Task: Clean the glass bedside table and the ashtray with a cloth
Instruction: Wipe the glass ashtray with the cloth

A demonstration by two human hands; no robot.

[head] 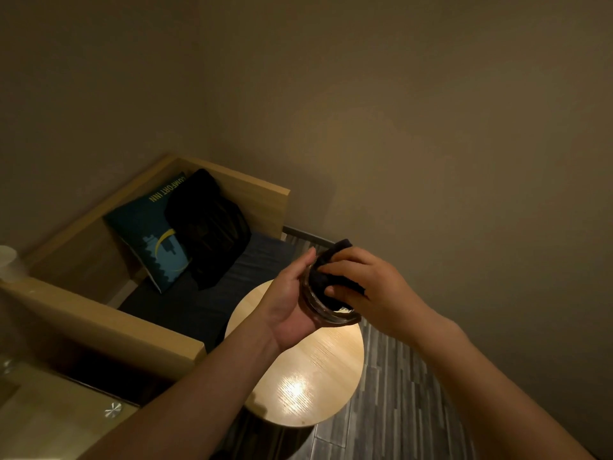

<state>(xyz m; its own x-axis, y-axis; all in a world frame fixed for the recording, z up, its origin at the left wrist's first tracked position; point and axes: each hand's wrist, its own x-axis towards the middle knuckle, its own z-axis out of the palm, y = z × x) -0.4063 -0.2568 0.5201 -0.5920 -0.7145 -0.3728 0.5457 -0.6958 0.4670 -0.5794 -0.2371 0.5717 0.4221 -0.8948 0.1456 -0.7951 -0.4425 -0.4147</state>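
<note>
Far left of the hands, at the frame's lower corner, lies the glass table (pixel 49 413), its near edge marked by a metal stud. Beyond it a wooden bench (pixel 109 313) holds a pillow (pixel 149 237) and a dark bag (pixel 209 227). The left hand (pixel 292 303) is raised in the air, cupping the glass ashtray (pixel 328 315) from outside, fingers wrapped on its rim. Just to its right, touching, the right hand (pixel 368 287) presses a dark cloth (pixel 331 277) into the ashtray's bowl, fingers closed on the fabric. Below both hands stands a round wooden stool (pixel 308 376), its top bare. Right of the hands, open striped floor (pixel 398 393) runs to a plain wall (pixel 464 161).
</note>
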